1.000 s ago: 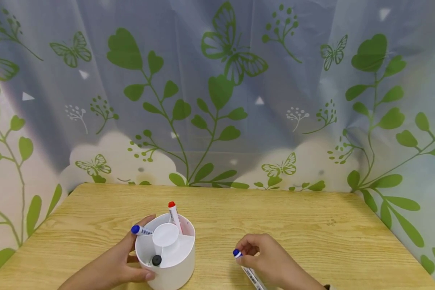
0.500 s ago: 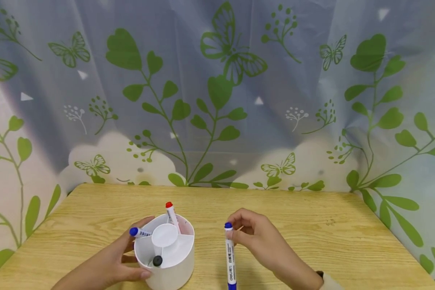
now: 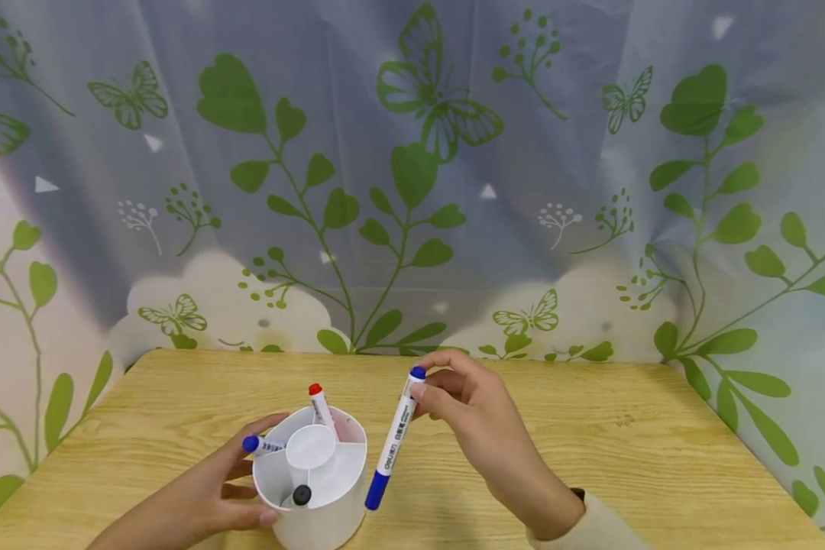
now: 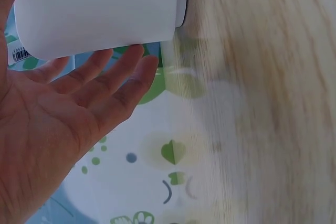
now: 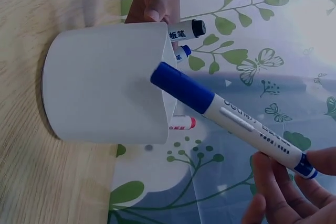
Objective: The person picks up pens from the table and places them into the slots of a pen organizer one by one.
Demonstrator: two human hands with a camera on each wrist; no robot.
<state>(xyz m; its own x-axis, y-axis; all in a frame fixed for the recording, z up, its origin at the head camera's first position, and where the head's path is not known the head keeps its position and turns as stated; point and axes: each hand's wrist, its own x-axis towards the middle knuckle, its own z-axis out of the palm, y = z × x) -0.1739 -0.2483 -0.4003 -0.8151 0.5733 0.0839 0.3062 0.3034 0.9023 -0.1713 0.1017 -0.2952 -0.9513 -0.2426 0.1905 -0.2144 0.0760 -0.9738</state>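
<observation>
A white round pen holder (image 3: 326, 523) with several compartments stands on the table at the lower left of the head view. My left hand (image 3: 202, 485) holds it from the left, with thumb and fingers spread along its wall. Between the thumb and fingers of my right hand (image 3: 481, 435) is a white whiteboard marker (image 3: 393, 439) with a blue cap, pinched by its upper end. It slants, cap down, just right of the holder's rim. In the right wrist view the marker's capped end (image 5: 181, 87) overlaps the holder's opening, apparently outside it.
Inside the holder lean a red-ended marker (image 3: 321, 409) at the back, a blue-ended marker (image 3: 264, 444) at the left and a black-ended marker (image 3: 302, 496) in front. The wooden table (image 3: 591, 458) meets a leaf-patterned curtain (image 3: 412, 229) at its far edge.
My right hand has lifted the blue marker up and leftward towards the holder, and its lower end has swung left. My left hand has stayed on the holder.
</observation>
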